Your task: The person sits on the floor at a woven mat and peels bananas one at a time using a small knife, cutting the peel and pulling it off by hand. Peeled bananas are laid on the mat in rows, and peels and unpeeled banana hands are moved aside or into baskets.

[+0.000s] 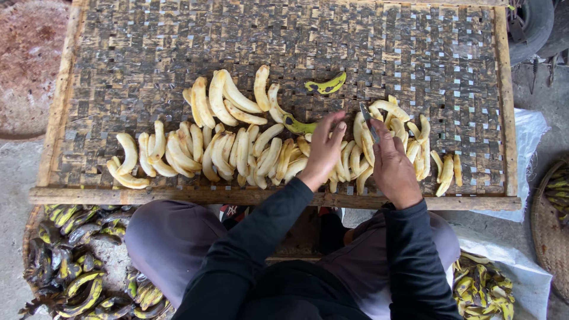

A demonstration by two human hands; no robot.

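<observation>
Right hand (pixel 392 161) closed around a small knife (pixel 365 118), blade pointing far, over the peeled bananas (pixel 237 148) in rows on the woven bamboo tray (pixel 148 47). Left hand (pixel 324 149) loosely open, fingers resting on the bananas just left of the knife (holding nothing visible). One unpeeled green banana (pixel 326 86) lies farther back.

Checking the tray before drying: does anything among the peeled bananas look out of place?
Yes. Two green, unpeeled bananas sit among the peeled bananas: one alone near the top, another beside the left hand.
</observation>
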